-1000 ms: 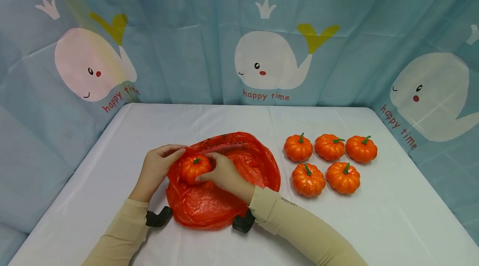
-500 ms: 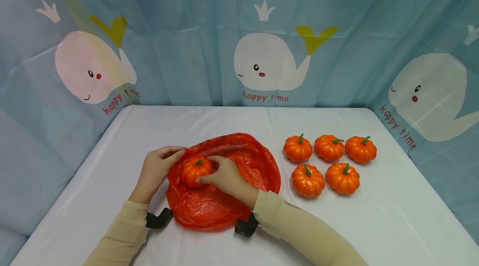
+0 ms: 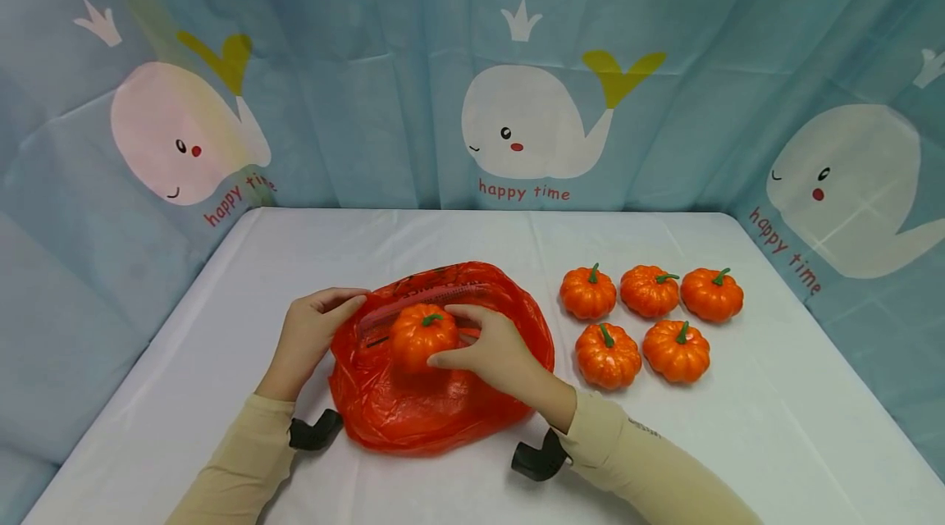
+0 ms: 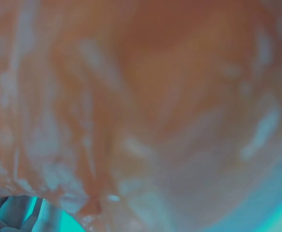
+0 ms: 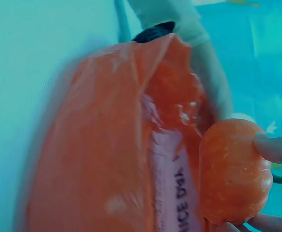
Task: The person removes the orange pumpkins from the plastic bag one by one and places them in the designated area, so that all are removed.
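A thin red plastic bag (image 3: 421, 425) lies on the table with its mouth spread open. My left hand (image 3: 308, 338) pinches the bag's left rim between thumb and fingers. Over the bag's opening, my right hand (image 3: 504, 354) grips a small orange pumpkin (image 3: 416, 338) with a green stem by its right side. In the right wrist view that pumpkin (image 5: 235, 169) sits between thumb and fingers, beside the bag's mouth, where printed letters show. Blurred bag plastic (image 4: 131, 87) fills most of the left wrist view, with some fingers (image 4: 15, 212) at the lower left corner.
Right of the bag, several more small pumpkins (image 3: 677, 351) stand in two rows on the white table (image 3: 768, 426). A dark wrist mount (image 3: 539, 459) sits under the right wrist, another (image 3: 316, 431) at the left. Blue whale-print curtains (image 3: 413, 82) enclose the back and sides.
My right hand has moved the pumpkin rightward, away from the bag's left side and over the opening's middle. My left hand keeps its place on the rim.
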Demonstrator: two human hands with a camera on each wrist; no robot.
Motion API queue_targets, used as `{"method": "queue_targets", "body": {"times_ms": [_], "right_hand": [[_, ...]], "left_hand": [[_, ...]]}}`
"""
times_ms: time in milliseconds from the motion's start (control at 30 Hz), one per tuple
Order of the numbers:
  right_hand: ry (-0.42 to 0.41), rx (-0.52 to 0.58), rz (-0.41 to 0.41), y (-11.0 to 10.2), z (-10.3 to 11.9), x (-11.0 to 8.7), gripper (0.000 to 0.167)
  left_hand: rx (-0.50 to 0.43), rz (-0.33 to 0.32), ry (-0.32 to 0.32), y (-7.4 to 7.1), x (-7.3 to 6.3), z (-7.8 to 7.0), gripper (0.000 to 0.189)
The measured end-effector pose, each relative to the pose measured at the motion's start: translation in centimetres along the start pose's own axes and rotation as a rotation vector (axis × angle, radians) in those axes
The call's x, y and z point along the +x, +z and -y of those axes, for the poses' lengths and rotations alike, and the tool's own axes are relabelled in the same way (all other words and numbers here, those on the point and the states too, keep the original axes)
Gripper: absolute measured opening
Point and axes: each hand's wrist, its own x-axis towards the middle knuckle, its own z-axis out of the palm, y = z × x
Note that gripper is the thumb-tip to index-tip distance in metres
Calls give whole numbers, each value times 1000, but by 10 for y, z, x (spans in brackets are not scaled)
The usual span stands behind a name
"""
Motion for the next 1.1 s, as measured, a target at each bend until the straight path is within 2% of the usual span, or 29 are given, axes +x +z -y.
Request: {"method": "queue_targets", "body": {"times_ms": [333,700,967,1100], "right_hand": [[45,5,-112,-40,0,-25,68],[3,8,-158,-76,-4,-51,72],[81,-63,-263,-107,-8,-75,76],[99,-60,-303,-120,-10,-86,76]], "left_hand": [[-14,5,0,0,-1,0,48],[-28,1,12,1,0,0,47],[-29,4,15,1,0,1,47],[-23,2,12,1,-1,1,47]]}}
